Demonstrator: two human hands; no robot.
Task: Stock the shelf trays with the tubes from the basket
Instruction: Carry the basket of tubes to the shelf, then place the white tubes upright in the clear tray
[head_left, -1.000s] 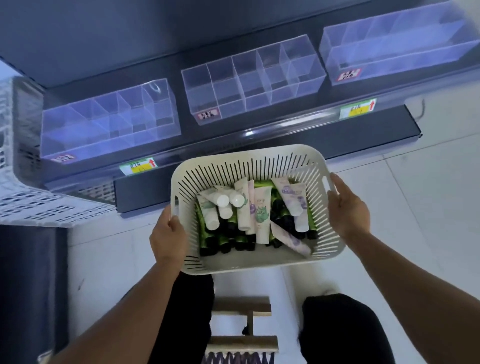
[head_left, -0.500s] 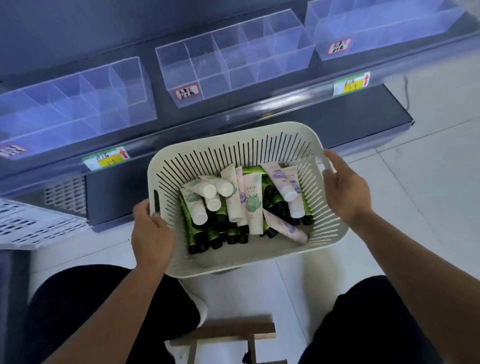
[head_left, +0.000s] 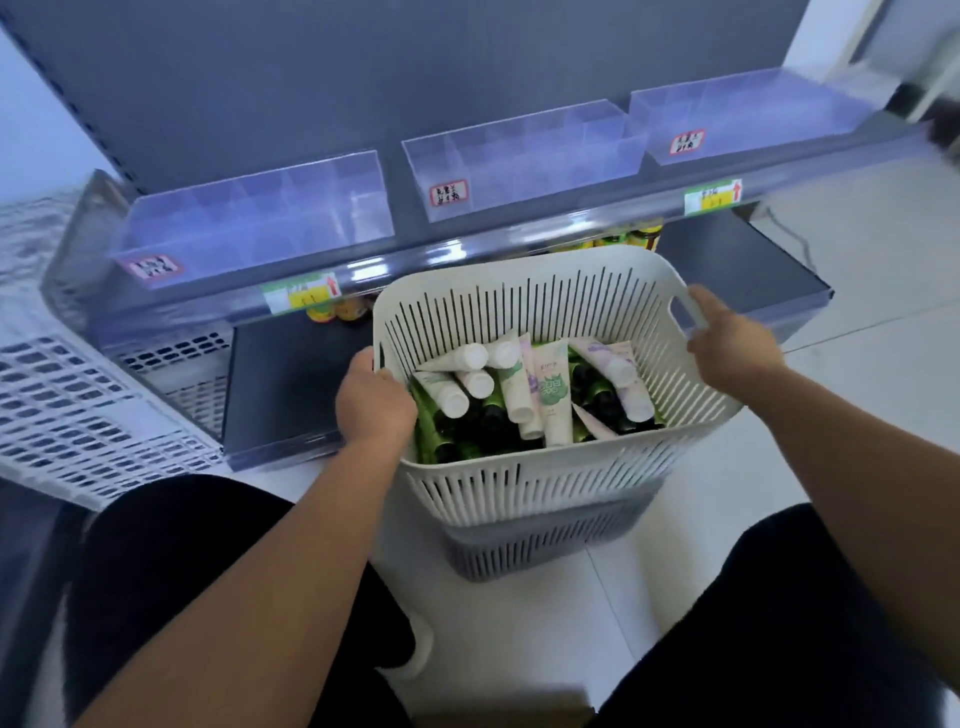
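A white slotted basket (head_left: 545, 488) hangs just above the floor in front of the shelf, full of tubes (head_left: 553, 400): several white ones with white caps, green ones with black caps, and pale purple ones. My left hand (head_left: 374, 405) grips the basket's left rim. My right hand (head_left: 727, 343) grips its right handle. Three clear divided trays stand on the shelf: the left tray (head_left: 260, 218), the middle tray (head_left: 519, 166) and the right tray (head_left: 737, 119). No tubes show in the trays.
A dark shelf (head_left: 467, 249) with price labels on its front edge carries the trays. Yellow-lidded jars (head_left: 639, 236) sit on a lower shelf behind the basket. A white perforated crate (head_left: 67, 415) is at the left. My knees flank the basket on a white tiled floor.
The view has dropped lower and closer to the shelf. The basket has come down toward the floor, still held on both sides by my hands.
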